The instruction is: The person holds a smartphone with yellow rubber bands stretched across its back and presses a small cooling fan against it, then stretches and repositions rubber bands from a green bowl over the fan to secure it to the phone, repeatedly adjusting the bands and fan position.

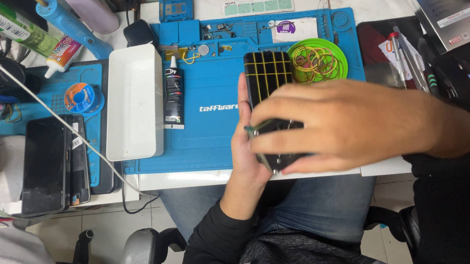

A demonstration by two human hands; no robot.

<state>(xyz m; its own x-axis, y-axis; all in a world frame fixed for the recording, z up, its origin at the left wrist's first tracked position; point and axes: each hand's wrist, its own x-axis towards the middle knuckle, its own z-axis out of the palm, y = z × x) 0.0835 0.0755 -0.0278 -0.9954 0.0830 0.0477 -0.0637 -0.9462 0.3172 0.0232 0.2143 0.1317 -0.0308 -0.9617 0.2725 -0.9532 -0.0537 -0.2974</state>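
A person seated at a bench holds a black phone over a blue work mat, which serves here as the landmark for everything else.

The phone stands lengthwise above the mat's right half, its near end over the mat's front edge. Thin yellow rubber bands already cross its far half in a grid, several running lengthwise and several across. The near half is hidden under the hands, so whether it is banded too cannot be told. As a judgement, the binding looks well along, with the near end in hand.

The left hand comes up from below the mat's front edge, palm turned right, cupping the phone's left side and near corner; it is grasping the phone. The right hand reaches in from the mat's right, palm down, its fingers wrapped across the phone's near half, also gripping it. The right forearm runs off toward the mat's right side.

On the mat's far right corner sits a green dish with loose yellow bands. On the mat, left of the phone, lies a black glue tube. Overlapping the mat's left edge is an empty white tray. Further left of the mat lie 2 dark phones stacked near a small solder reel.
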